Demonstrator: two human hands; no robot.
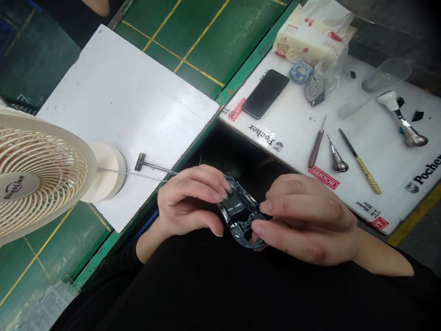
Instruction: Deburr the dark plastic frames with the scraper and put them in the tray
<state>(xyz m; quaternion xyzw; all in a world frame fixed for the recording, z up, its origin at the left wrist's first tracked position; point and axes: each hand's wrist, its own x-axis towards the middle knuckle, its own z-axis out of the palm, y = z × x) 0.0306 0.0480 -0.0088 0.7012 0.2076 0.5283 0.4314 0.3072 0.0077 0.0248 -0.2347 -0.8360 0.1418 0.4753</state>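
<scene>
A dark, glossy model car body [237, 207] is held between both hands above my lap, its hollow inner side facing up. The fingertips of my left hand [195, 197] grip its upper left edge, with the thumb apart below. My right hand [306, 218] pinches the lower right part of the shell between thumb and forefinger; whether a smaller piece is between them is hidden. Just beyond my left hand, a T-handled metal tool [141, 162] lies on a white board [127, 92].
A beige fan [44, 174] stands at the left. On the right-hand board [292, 133] lie a phone [266, 94], a red-handled awl [316, 148], a small metal-handled tool [337, 158], a file [360, 161], a larger metal-handled tool [409, 131], a clear cup [387, 76] and a tissue pack [310, 37].
</scene>
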